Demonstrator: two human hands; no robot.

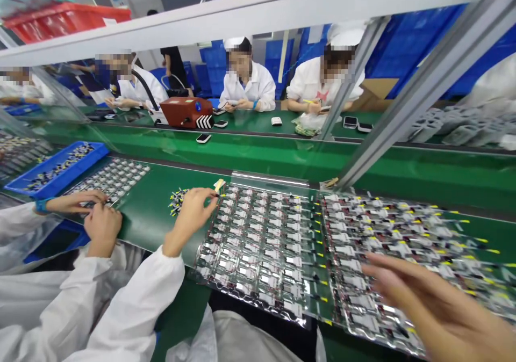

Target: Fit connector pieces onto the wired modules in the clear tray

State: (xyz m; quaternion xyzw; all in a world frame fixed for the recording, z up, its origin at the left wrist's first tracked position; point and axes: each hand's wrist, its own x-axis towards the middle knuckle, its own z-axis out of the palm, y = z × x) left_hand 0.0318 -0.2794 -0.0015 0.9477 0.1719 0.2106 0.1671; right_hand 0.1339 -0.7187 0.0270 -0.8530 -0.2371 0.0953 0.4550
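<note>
My left hand (193,209), in a white sleeve, reaches to the far left corner of a clear tray (209,273) filled with several small silver cells. Its fingers pinch a small yellow-tipped part (219,185). A little pile of yellow and black parts (176,200) lies on the green mat just left of that hand. My right hand (435,297) is blurred, fingers stretched out, hovering over the near edge of a second tray (355,327) of cells with yellow-tipped wires. Nothing is in it.
A co-worker's two hands (94,214) rest at another tray (116,176) on the left, beside a blue bin (56,168). Beyond lies a green conveyor (282,152) with a red-brown box (185,112), phones and seated people in white. A slanted metal post (403,109) rises at right.
</note>
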